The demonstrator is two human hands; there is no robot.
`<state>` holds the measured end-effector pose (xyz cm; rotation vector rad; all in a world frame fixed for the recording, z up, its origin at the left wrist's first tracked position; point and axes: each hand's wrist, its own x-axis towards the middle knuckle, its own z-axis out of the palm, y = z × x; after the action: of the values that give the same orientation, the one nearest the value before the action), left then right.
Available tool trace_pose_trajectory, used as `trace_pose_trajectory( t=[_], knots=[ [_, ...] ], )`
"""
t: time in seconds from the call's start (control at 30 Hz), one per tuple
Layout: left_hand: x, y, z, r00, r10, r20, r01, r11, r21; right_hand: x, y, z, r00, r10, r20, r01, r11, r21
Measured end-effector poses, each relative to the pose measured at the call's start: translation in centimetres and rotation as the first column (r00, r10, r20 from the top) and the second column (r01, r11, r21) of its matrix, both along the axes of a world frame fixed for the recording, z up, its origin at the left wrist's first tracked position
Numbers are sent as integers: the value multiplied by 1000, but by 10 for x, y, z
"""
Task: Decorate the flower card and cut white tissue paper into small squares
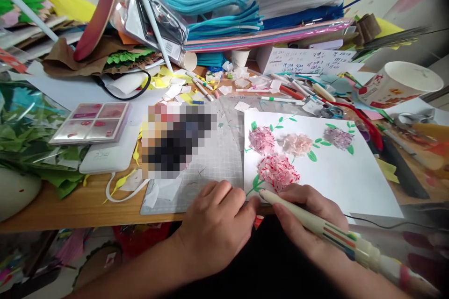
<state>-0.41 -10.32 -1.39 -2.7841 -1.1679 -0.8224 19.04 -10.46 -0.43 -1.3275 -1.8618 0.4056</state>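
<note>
— Where is the pen (315, 222)?

— In the right hand (308, 224). The fingers close round its barrel, and the tip touches the white paper (333, 182) at its near left corner, right by a green stem drawn there.

— And the other hand?

— The left hand (213, 224) rests just off that same corner, knuckles up, with the fingers curled under and close together. I see nothing between them. The thumb lies just beside the pen tip.

— What is on the paper?

— Four tufted flowers. A red-and-white flower (278, 171) sits nearest the pen tip. A pink flower (262, 140) lies behind it towards the far left corner, a beige flower (297, 144) is beside that, and a purple flower (338, 138) is near the far right corner. Green leaves are painted among them.

— What lies under the paper?

— Its left edge overlaps a grey cutting mat (217, 159), which stretches out to the left of the paper.

— Anything else around it?

— Markers (287, 91) lie scattered beyond the far edge. A paper cup (396, 85) lies tipped on its side past the far right corner. Well to the left, beyond the mat, there is a clear tray of pink paints (93, 121).
</note>
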Motion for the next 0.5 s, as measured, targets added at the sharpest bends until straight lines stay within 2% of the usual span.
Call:
trace_pose_trajectory(
  t=[0.17, 0.33, 0.5],
  knots=[
    [0, 4, 0, 1000, 3, -3, -3, 1000, -11, -1, 3, 0, 994, 85, 61, -90, 994, 68],
    [-2, 4, 0, 1000, 12, -2, -12, 1000, -26, 3, -2, 12, 995, -9, 97, 20, 992, -121],
    [-2, 3, -2, 1000, 8, 15, -8, 999, -37, 7, -3, 14, 999, -20, 45, 28, 985, -171]
  ],
)
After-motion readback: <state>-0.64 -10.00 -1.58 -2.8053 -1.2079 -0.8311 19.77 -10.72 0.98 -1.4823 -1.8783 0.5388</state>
